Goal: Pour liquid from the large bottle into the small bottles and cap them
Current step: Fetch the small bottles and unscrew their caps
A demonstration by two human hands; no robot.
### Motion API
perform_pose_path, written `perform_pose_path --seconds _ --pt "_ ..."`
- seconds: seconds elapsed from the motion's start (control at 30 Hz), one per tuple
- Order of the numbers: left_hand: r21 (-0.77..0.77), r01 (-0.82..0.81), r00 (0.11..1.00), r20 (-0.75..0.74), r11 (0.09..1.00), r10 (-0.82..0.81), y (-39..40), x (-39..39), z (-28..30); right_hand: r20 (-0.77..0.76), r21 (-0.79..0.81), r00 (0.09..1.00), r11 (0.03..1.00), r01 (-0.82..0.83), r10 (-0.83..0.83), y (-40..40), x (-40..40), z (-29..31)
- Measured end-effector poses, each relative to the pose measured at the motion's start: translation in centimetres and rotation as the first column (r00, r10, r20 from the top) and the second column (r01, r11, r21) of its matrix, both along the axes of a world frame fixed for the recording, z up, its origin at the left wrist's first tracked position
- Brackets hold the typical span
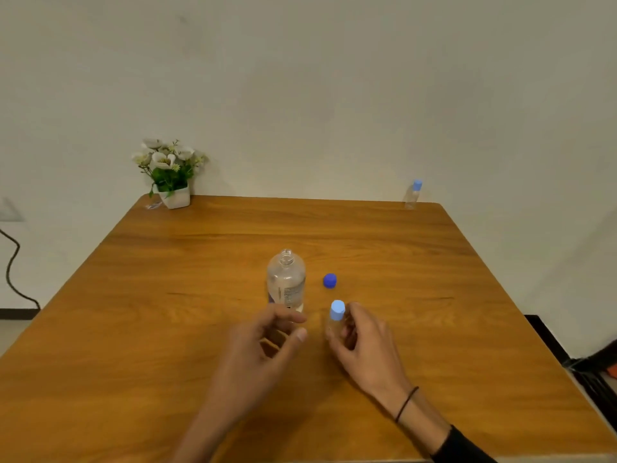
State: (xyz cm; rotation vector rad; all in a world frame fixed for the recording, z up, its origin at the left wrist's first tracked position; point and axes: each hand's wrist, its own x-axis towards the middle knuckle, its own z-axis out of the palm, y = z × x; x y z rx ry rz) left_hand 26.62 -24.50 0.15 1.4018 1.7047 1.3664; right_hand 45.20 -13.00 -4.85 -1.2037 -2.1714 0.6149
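The large clear bottle [286, 280] stands upright and uncapped near the table's middle. Its dark blue cap [330, 281] lies on the wood just to its right. My right hand [365, 345] is shut on a small clear bottle [336, 315] with a light blue cap on top, held upright in front of the dark cap. My left hand [267, 342] hovers just left of it, in front of the large bottle, fingers curled apart and holding nothing. A second small bottle [412, 194] with a light blue cap stands at the table's far right corner.
A white pot of artificial flowers [168, 173] sits at the far left corner of the wooden table [133, 312], against the wall. A black cable [13, 272] hangs off to the left. Dark objects lie on the floor beyond the right edge.
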Motion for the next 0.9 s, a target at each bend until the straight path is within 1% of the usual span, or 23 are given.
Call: perform_pose_path --seconds 0.1,0.2,0.3,0.4,0.47,0.53,0.6,0.7,0.8,0.9 --pt "-0.031 0.043 0.998 -0.054 0.999 -0.045 0.5 2.7 -0.7 0.032 -0.055 0.999 0.998 -0.014 0.016 -0.5 0.2 0.4" --pt "-0.010 0.044 0.999 -0.015 0.999 -0.044 1.4 4.6 0.2 0.041 -0.070 0.999 0.997 -0.019 0.022 -0.4 1.5 1.3" --pt "0.096 0.078 0.997 -0.036 0.992 -0.075 2.8 6.5 2.4 -0.050 -0.059 0.999 0.998 0.009 -0.012 0.1 4.1 2.3" --pt "0.216 0.133 0.991 -0.063 0.967 -0.122 6.5 8.9 5.4 -0.141 -0.028 0.987 0.997 0.068 -0.071 2.1 6.5 3.7" --pt "0.241 0.131 0.991 -0.053 0.962 -0.122 10.6 10.7 6.8 -0.194 -0.010 0.974 0.993 0.117 -0.117 4.3 7.4 5.0" --pt "0.229 0.110 0.994 -0.033 0.967 -0.106 15.4 12.3 7.5 -0.265 0.006 0.949 0.984 0.177 -0.169 7.2 7.9 6.4" --pt "0.217 0.091 0.996 -0.026 0.972 -0.088 20.4 13.7 7.3 -0.325 0.031 0.921 0.971 0.238 -0.215 10.7 8.4 7.5" --pt "0.178 0.052 0.998 -0.029 0.983 -0.048 27.2 15.1 6.6 -0.372 0.032 0.881 0.944 0.328 -0.293 16.7 8.9 8.7" --pt "0.123 -0.003 1.000 -0.027 0.992 0.007 32.8 15.6 5.3 -0.403 -0.024 0.843 0.925 0.379 -0.356 22.9 9.0 9.0" --pt "0.085 -0.036 0.999 -0.037 0.996 0.039 37.9 15.5 3.9 -0.400 -0.122 0.836 0.926 0.358 -0.376 29.0 8.8 7.6"
